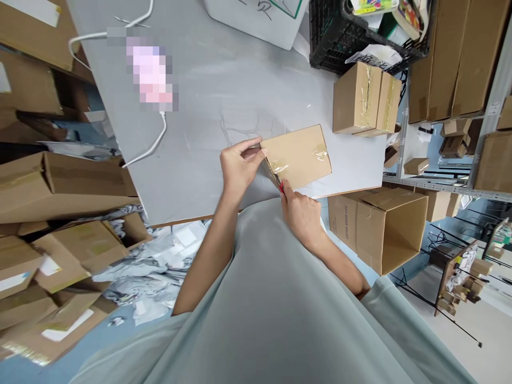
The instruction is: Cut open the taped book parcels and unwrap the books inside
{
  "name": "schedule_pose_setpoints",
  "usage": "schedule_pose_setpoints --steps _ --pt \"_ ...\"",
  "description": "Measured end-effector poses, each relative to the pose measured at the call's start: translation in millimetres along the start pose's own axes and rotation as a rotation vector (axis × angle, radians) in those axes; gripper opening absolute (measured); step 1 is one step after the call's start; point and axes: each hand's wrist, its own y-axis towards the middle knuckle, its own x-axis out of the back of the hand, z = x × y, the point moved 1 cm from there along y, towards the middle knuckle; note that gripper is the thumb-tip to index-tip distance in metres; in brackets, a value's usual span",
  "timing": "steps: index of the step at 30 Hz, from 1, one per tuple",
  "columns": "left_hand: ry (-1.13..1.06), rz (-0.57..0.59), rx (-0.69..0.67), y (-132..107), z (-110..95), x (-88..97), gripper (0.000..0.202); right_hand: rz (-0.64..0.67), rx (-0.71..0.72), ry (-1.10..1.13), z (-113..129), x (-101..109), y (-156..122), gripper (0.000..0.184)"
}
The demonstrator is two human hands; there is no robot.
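Note:
A small cardboard box [298, 154] with clear tape on it lies near the front edge of the grey table [192, 144]. Its far left corner is gripped between the thumb and fingers of my left hand [240, 162]. My right hand [301, 213] is closed around a red-handled cutter [281, 186], mostly hidden by the fingers. The cutter's dark, narrow tip lies against the box's left side, near the tape. Whether the blade is in the tape I cannot tell.
Two taped boxes [358, 98] stand at the table's right, by a black crate [336, 40]. An open carton [360, 229] is below the right edge. A white cable [162, 133] runs to a pixelated object [150, 72]. Cartons [80, 248] are piled at left.

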Motion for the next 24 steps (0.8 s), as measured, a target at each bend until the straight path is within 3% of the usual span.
schedule_pose_setpoints --steps 10,14,24 --pt "0.108 0.025 -0.072 2 -1 0.6 0.041 -0.038 0.010 0.242 -31 -2 21 0.056" --pt "0.135 -0.004 -0.073 2 -4 -3.1 0.036 -0.002 0.052 0.225 -31 6 21 0.056" --pt "0.185 -0.066 -0.053 6 6 -11.7 0.053 0.020 0.157 0.092 -19 32 27 0.052"
